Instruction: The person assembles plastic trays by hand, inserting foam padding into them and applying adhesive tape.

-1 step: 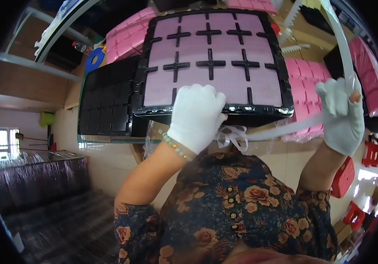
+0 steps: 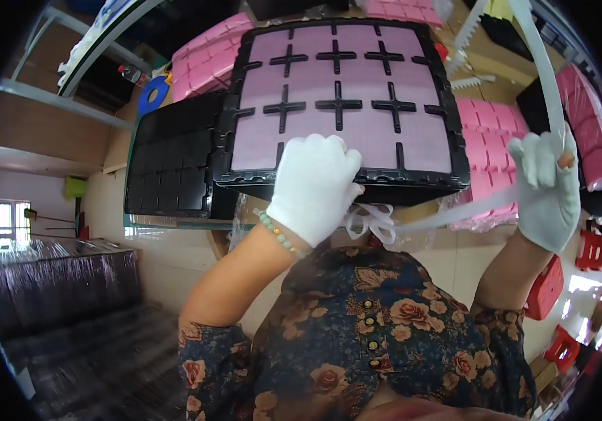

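Note:
A black tray [image 2: 245, 105] filled with pink foam and black cross-shaped dividers lies on top of a stack in front of me. My left hand [image 2: 315, 186], in a white glove, presses on the tray's near edge with its fingers curled. A knot [image 2: 371, 219] of white plastic strap comes out from under that palm. From the knot the white strap [image 2: 455, 214] runs taut to my right hand [image 2: 546, 189], also gloved, which grips it. Beyond the right hand the strap rises toward the top right.
A second black tray [image 2: 168, 161] lies to the left. Pink foam stacks [image 2: 203, 63] sit behind it, and more pink foam [image 2: 497, 133] lies to the right. A blue tape roll [image 2: 150, 95] is at the back left, red stools [image 2: 546, 288] at the lower right, and a dark wrapped stack [image 2: 55, 281] on the floor to the left.

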A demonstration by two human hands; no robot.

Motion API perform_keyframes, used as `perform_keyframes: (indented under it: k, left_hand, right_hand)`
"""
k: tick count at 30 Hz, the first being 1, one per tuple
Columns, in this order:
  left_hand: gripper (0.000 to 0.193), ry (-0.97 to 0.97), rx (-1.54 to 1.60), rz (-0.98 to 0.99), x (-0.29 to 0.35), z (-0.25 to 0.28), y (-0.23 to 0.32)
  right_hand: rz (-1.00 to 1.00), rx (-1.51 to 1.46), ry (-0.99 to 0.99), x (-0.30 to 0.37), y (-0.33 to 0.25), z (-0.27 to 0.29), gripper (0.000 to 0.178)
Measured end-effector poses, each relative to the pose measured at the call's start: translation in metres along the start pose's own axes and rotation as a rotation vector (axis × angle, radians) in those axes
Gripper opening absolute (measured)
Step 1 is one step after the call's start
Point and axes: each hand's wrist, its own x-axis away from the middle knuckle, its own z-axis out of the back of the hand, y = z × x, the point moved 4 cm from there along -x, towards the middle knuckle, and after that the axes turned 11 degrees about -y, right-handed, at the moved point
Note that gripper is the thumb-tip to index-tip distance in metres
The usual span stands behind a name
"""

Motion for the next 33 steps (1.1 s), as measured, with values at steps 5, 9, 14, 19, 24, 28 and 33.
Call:
perform_keyframes:
  k: [5, 9, 14, 19, 24, 28, 33]
  left_hand:
    - [0.030, 0.132, 0.012, -0.012, 0.005, 0.030, -0.009]
    - [0.030, 0.325, -0.052, -0.005, 0.013, 0.036, -0.031]
    - [0.021, 0.736, -0.321, 0.015, 0.050, 0.063, -0.085]
    - [0.046, 1.197, 0.268, 0.648, 0.146, 0.060, -0.172]
    - [0.050, 1.446, 0.800, 1.278, 0.238, -0.033, -0.230]
    - [0.053, 1.468, 0.973, 1.493, 0.261, -0.072, -0.225]
    - [0.045, 1.320, 0.500, 1.610, 0.259, -0.098, -0.211]
  right_hand:
    - [-0.037, 0.013, -0.078, 0.003, 0.003, 0.016, 0.047]
    - [-0.064, 0.083, 0.109, 0.014, 0.003, 0.028, 0.042]
    - [-0.083, 0.073, 0.038, 0.017, 0.009, 0.028, 0.035]
    - [-0.113, 0.113, 0.061, 0.015, 0.014, 0.014, 0.033]
    - [-0.149, 0.122, 0.015, 0.008, 0.026, -0.013, 0.034]
    - [-0.217, 0.130, 0.062, 0.010, 0.034, -0.033, 0.032]
    - [-0.295, 0.155, 0.065, 0.012, 0.036, -0.040, 0.031]
